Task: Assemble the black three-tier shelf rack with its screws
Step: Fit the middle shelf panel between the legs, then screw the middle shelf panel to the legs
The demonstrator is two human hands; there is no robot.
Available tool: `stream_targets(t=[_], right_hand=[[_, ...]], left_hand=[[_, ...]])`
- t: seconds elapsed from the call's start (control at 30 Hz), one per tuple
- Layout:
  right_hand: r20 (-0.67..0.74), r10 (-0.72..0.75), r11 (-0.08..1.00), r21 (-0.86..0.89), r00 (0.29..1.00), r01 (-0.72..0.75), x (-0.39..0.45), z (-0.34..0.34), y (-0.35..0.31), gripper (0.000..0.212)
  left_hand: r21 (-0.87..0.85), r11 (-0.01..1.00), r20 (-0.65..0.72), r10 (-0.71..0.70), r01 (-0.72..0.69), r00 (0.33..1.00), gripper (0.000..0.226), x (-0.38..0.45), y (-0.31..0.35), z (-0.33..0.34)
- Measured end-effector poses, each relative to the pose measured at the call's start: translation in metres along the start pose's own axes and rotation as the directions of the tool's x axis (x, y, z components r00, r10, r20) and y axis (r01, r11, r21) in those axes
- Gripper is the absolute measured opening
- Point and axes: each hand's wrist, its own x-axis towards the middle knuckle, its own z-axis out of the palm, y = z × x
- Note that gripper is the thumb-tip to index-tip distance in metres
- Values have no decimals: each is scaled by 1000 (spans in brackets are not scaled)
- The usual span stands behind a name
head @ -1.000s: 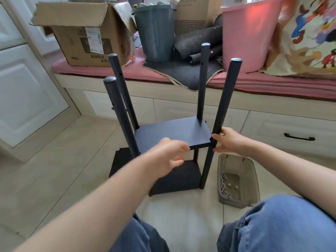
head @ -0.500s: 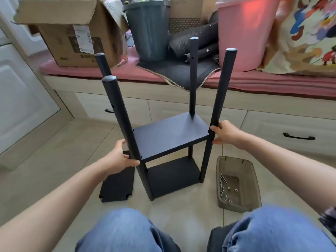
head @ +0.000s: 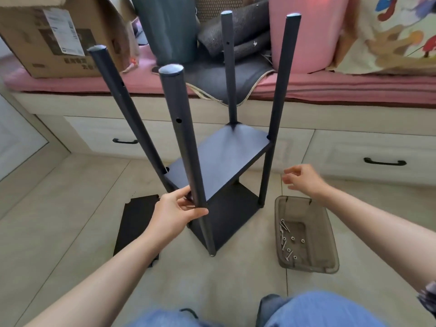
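So our right hand [head: 303, 179] just let go of the black metal three-tier shelf rack [head: 221, 166], fingers loose above the translucent plastic screw tray [head: 330, 263]; left hand [head: 175, 214] grips the near post, third shelf next probably.

The black rack [head: 219, 166] is standing on the tiled floor [head: 70, 197] with two shelves fitted between four posts. The left hand [head: 174, 213] is gripping the nearest post [head: 186, 147], while the right hand [head: 304, 179] is hovering with loosely curled fingers, holding nothing, above the tray [head: 330, 237] containing screws [head: 286, 241]. A loose black shelf panel [head: 136, 225] is lying flat beside the rack.
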Motion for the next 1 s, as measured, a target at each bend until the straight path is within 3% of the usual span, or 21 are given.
stream_targets(t=[0.1, 0.2, 0.3, 0.6, 0.83, 1.0], right_hand=[[43, 82, 991, -108, 996, -77, -13, -1, 42, 27], [106, 114, 957, -280, 988, -80, -27, 3, 81, 19], [169, 145, 937, -341, 975, -80, -35, 13, 114, 16], [308, 252, 830, -556, 917, -42, -47, 79, 157, 40], [399, 244, 892, -449, 884, -44, -61, 100, 161, 36], [550, 401, 898, -396, 733, -194, -58, 100, 166, 21]], left_hand=[[-40, 999, -50, 6, -8, 999, 58, 2, 6, 22], [-69, 997, -91, 18, -25, 996, 68, 5, 10, 41], [-129, 991, -118, 31, -46, 992, 73, 9, 11, 54], [-300, 946, -69, 108, -124, 992, 66, 17, -3, 78], [-358, 910, -93, 190, -211, 977, 60, 19, -12, 87], [-371, 891, -144, 225, -264, 964, 55, 18, -14, 90]])
